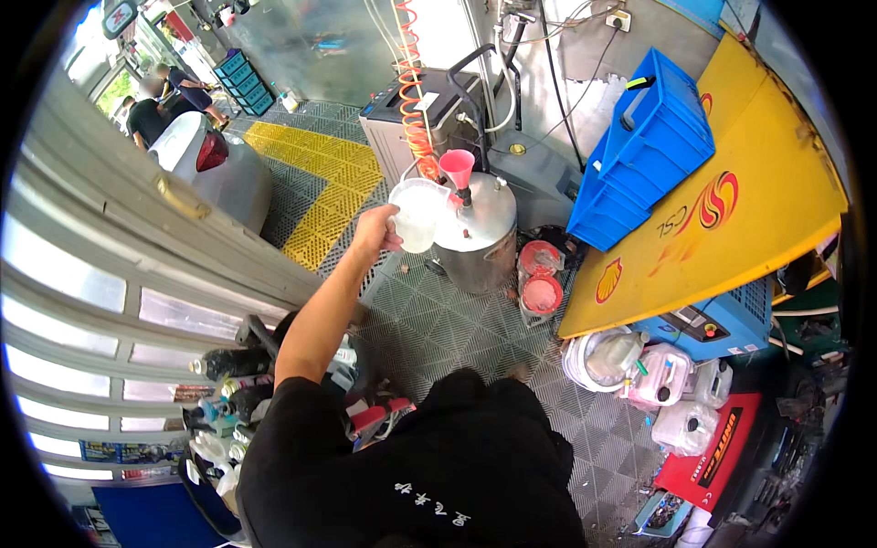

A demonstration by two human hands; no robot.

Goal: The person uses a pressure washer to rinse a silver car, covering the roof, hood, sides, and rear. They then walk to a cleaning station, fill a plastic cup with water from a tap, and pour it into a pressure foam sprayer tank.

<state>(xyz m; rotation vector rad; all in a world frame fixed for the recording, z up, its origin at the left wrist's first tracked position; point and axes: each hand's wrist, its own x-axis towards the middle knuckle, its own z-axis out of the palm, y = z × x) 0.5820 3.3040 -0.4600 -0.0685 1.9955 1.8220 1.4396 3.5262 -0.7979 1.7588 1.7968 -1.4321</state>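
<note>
My left hand [375, 231] grips a translucent plastic measuring jug [419, 218] by its side. The jug is raised at the near-left edge of a cylindrical metal tank [477, 240], partly covering its lid. A pink funnel [457, 166] stands upright in a black fitting on top of that tank, just beyond the jug's rim. Whether the jug touches the tank or the funnel I cannot tell, and what it holds is unclear. My right hand is out of view.
An orange coiled air hose [411, 89] hangs behind the tank. Red tubs [541, 293] stand right of it, near a yellow panel [726, 198] and blue plastic crates [637, 151]. Plastic jugs [668, 377] sit at right. Bottles [236, 363] line the left; people [157, 109] are beyond a car [219, 168].
</note>
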